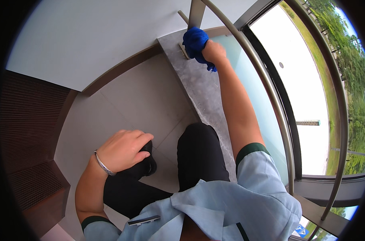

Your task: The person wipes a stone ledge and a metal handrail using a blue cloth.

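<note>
My right hand (pixel 214 52) is closed around a bunched blue cloth (pixel 195 42) at the top centre of the head view. The cloth lies against the lower part of a flat metal railing post (pixel 196 15), above a square metal base plate (pixel 184 50) on a grey stone ledge (pixel 197 75). My left hand (pixel 126 149), with a silver bracelet (pixel 104 164) at its wrist, holds nothing; its fingers are loosely bent above my left knee and a black shoe.
Curved metal handrails (pixel 260 72) run along the right side, by a frosted glass panel (pixel 251 81) and a window. A white wall (pixel 89 39) with brown skirting stands at the upper left, a brown ribbed mat or panel (pixel 28 135) at the far left. Grey tiles (pixel 140 87) cover the floor.
</note>
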